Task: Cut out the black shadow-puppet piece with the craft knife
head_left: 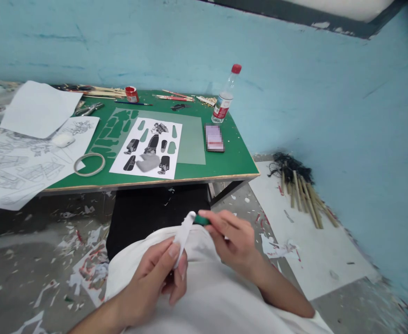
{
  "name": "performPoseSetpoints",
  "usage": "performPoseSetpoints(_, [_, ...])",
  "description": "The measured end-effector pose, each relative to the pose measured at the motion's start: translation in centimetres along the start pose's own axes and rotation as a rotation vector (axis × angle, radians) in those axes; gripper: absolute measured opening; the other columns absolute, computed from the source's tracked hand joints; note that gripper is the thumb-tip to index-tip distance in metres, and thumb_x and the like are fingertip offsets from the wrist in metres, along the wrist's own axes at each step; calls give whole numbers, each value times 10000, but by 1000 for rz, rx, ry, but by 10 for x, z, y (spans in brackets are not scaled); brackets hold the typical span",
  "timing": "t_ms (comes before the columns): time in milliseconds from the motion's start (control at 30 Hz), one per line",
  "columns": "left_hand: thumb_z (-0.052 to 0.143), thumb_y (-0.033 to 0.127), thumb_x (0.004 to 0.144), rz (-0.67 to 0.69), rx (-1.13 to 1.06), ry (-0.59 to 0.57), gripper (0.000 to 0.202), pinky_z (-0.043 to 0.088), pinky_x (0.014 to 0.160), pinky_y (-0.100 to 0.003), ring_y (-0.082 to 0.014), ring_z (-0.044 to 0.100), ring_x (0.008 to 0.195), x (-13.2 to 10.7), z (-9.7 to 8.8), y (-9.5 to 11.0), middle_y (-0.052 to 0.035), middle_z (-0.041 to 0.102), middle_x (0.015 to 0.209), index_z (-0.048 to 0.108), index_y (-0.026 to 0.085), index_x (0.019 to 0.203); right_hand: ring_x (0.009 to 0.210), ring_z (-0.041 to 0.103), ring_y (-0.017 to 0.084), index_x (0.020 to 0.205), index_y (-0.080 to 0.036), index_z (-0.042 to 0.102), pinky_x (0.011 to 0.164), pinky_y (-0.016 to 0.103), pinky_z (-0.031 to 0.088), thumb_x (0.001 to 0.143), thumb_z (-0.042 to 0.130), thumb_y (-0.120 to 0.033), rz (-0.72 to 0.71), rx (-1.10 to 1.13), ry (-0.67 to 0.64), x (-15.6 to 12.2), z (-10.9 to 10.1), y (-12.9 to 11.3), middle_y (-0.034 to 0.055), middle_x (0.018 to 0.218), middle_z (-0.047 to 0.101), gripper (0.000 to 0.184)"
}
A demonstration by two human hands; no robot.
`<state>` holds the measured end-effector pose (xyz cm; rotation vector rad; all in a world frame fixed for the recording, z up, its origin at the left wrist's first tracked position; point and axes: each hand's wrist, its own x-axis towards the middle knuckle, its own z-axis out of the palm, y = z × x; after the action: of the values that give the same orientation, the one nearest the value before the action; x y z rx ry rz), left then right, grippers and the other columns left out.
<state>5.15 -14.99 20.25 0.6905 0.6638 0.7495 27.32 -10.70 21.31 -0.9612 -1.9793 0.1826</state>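
Observation:
Above my lap, my left hand (162, 273) pinches a narrow white cutout piece (184, 234), which looks like paper or thin card and points up and away from me. At its far tip, my right hand (233, 236) grips a short green object (201, 220) between thumb and fingers. The green end meets or nearly meets the white tip; its exact kind is unclear. On the table ahead lies a printed sheet (122, 162) of grey and black figure parts, with several shapes cut out of it. Beneath that sheet is a translucent sheet (193, 139) with cutouts.
The green table (238, 162) also bears a tape roll (89, 165), pliers (89, 109), a red paint jar (132, 94), a plastic bottle (222, 106), a phone (214, 138) and drawings (19, 162). Paper scraps litter the floor. Bamboo sticks (306, 199) lie at right.

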Motion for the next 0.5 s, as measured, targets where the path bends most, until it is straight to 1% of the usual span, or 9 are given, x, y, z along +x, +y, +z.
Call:
performPoseSetpoints(67, [553, 649, 1056, 21, -4, 3, 519, 231, 465, -231, -66, 340, 437, 0, 3, 2, 52, 536, 486, 561, 198, 800, 595, 579, 98, 1331, -194, 707, 535, 217, 469, 1104, 546, -178, 34, -27, 92, 1, -4, 3, 8, 816, 675, 278])
performPoseSetpoints(100, [550, 643, 1060, 32, -8, 15, 515, 237, 465, -228, -65, 341, 436, 0, 4, 2, 51, 547, 489, 560, 199, 799, 602, 584, 101, 1323, -192, 710, 539, 219, 473, 1105, 549, -184, 16, -29, 102, 1, -6, 3, 13, 822, 678, 271])
performPoseSetpoints(133, [553, 637, 1061, 42, -10, 30, 511, 240, 465, -225, -63, 345, 435, 0, 6, 2, 49, 560, 493, 560, 199, 798, 613, 598, 103, 1309, -191, 714, 546, 220, 483, 1110, 550, -204, -22, -20, 87, 1, -7, 3, 18, 829, 690, 258])
performPoseSetpoints(200, [560, 632, 1060, 55, -6, 57, 506, 245, 463, -220, -62, 359, 436, 0, 7, 3, 46, 579, 503, 563, 198, 799, 627, 634, 103, 1285, -191, 715, 557, 215, 504, 1125, 542, -257, -104, 21, 6, -1, -8, 2, 19, 830, 717, 245])
performPoseSetpoints(267, [566, 638, 1055, 49, -6, 61, 505, 246, 464, -218, -63, 368, 439, -1, 8, 2, 44, 586, 506, 571, 197, 809, 645, 668, 102, 1283, -195, 709, 561, 209, 516, 1136, 528, -286, -149, 65, -62, -3, -6, -1, 15, 826, 736, 250])
performPoseSetpoints(367, [579, 648, 1045, 40, -20, 39, 504, 244, 463, -216, -62, 364, 440, -1, 8, 2, 44, 590, 509, 590, 192, 829, 638, 676, 98, 1302, -198, 702, 544, 208, 507, 1137, 527, -285, -173, 81, -97, -7, 0, -2, 8, 823, 745, 256])
performPoseSetpoints(500, [575, 639, 1051, 51, -35, 29, 502, 249, 464, -219, -60, 367, 434, -1, 8, 3, 43, 590, 512, 590, 192, 823, 641, 677, 103, 1288, -181, 707, 541, 219, 496, 1135, 532, -280, -190, 73, -102, -8, 5, -1, 14, 821, 743, 252])
